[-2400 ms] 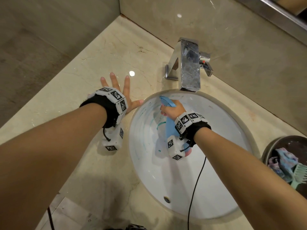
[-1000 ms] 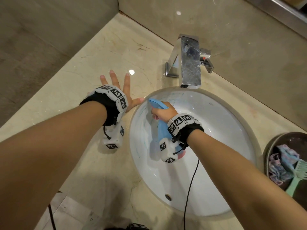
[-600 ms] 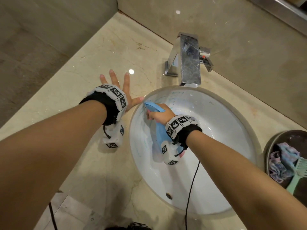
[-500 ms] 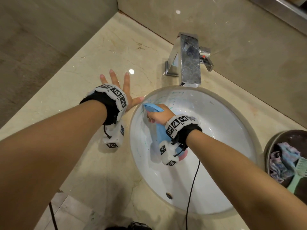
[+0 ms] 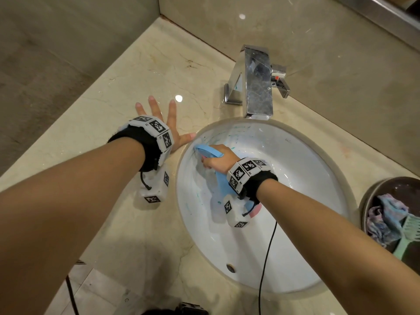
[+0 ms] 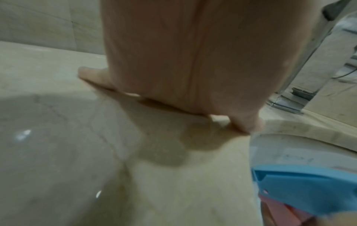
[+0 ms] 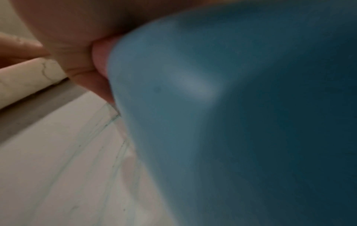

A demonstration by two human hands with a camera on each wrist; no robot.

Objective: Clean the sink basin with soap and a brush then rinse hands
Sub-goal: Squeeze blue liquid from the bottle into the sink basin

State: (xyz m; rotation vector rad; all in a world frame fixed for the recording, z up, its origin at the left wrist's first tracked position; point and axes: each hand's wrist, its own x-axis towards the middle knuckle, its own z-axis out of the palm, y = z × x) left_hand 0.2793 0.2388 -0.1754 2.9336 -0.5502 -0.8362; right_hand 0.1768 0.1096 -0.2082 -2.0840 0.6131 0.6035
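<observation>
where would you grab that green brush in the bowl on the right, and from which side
Judging by its pose, take the green brush by its handle, coming from above at the near side of the dark bowl. The toothed head leans up against the crumpled cloth, while the handle runs down toward the bowl's near edge, clear of the cloth. The handle's end is cut off by the frame, so its full length is unknown.

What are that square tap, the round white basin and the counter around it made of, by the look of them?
The square tap looks like polished chromed metal: it mirrors the room. The round white basin seems glazed ceramic, smooth and glossy, smeared with blue-green streaks. The beige counter looks like polished marble or similar stone: veined, reflecting a ceiling light.
</observation>
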